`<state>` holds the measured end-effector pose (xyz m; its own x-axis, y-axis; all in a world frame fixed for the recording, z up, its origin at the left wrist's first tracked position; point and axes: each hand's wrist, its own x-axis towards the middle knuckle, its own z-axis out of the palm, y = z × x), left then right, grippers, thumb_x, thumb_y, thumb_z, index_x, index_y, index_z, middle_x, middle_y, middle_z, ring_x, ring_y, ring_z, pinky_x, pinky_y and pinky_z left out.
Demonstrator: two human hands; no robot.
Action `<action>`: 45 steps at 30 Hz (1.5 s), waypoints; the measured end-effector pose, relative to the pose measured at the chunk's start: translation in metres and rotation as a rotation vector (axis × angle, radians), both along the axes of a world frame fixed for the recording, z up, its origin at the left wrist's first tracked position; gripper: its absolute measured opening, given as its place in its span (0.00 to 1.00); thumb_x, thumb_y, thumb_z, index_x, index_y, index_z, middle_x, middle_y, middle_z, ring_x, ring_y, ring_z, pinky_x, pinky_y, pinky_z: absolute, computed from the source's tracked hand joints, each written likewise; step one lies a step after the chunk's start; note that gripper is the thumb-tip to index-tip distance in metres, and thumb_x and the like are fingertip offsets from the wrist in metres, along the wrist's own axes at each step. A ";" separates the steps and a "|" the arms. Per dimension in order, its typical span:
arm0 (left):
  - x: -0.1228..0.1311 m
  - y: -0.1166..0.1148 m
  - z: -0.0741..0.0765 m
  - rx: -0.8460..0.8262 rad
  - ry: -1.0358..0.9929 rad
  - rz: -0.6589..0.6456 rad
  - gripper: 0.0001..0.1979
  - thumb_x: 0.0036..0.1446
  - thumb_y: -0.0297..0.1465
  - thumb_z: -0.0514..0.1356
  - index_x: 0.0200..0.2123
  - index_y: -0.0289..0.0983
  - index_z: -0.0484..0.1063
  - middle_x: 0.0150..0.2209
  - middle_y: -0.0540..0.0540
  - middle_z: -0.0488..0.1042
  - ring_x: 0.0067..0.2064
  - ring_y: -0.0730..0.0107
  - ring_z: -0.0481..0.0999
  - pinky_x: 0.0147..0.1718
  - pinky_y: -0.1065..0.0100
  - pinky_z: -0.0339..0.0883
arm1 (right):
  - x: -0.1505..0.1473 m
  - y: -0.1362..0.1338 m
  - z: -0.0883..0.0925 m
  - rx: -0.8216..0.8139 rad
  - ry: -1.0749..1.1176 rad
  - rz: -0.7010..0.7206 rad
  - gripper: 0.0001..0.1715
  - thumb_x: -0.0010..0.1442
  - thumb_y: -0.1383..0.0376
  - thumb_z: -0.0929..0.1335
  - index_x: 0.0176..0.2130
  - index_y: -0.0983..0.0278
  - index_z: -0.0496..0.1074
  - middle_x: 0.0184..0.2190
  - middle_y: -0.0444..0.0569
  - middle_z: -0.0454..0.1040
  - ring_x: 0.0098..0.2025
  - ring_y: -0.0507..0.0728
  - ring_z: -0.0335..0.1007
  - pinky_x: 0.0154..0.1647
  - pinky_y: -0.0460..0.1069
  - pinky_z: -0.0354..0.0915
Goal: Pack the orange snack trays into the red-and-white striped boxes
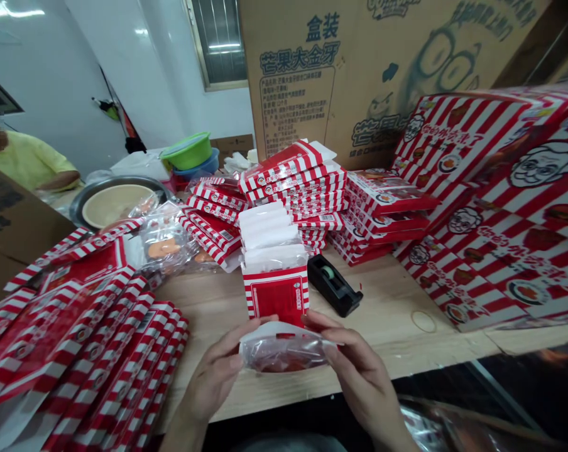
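Note:
Both my hands hold a clear plastic pouch [284,351] with reddish-brown contents, level above the table's front edge. My left hand [215,373] pinches its left end, and my right hand [357,367] grips its right end with curled fingers. Just beyond the pouch stands a row of upright red-and-white striped cartons [274,263] with white flaps open. A black tape dispenser [333,284] lies to the right of that row.
Flat striped cartons [90,351] fan out at the left. Filled striped boxes [312,188] are stacked behind, with larger striped boxes [510,213] on the right and a big brown shipping carton [359,69] at the back. Bowls [114,202] and a person in a yellow shirt [27,160] are at far left.

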<state>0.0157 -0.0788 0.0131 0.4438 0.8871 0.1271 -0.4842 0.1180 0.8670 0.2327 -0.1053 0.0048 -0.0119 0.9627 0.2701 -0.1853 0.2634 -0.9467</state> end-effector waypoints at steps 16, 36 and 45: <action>-0.002 0.018 0.037 0.512 0.504 -0.166 0.13 0.57 0.28 0.59 0.43 0.50 0.76 0.51 0.47 0.74 0.52 0.67 0.72 0.51 0.65 0.64 | -0.005 -0.002 0.026 0.034 -0.107 -0.082 0.06 0.58 0.66 0.69 0.29 0.58 0.70 0.38 0.44 0.74 0.43 0.51 0.70 0.43 0.43 0.65; -0.006 0.020 0.034 0.569 0.562 -0.135 0.19 0.58 0.27 0.57 0.52 0.48 0.68 0.47 0.45 0.75 0.52 0.64 0.70 0.54 0.58 0.60 | 0.002 -0.012 0.001 -0.128 0.089 0.073 0.19 0.60 0.58 0.66 0.51 0.55 0.70 0.48 0.53 0.74 0.56 0.62 0.64 0.53 0.57 0.64; -0.011 0.016 0.037 0.426 0.623 -0.222 0.16 0.59 0.27 0.56 0.49 0.45 0.71 0.47 0.45 0.74 0.52 0.64 0.71 0.55 0.60 0.60 | 0.001 -0.006 0.028 -0.276 0.264 0.231 0.05 0.55 0.60 0.70 0.29 0.58 0.75 0.36 0.48 0.76 0.41 0.57 0.71 0.41 0.49 0.67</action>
<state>0.0050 -0.0629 0.0505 0.7063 0.6999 0.1059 0.1023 -0.2490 0.9631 0.2336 -0.1113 0.0324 -0.2001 0.9794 0.0260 -0.4542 -0.0692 -0.8882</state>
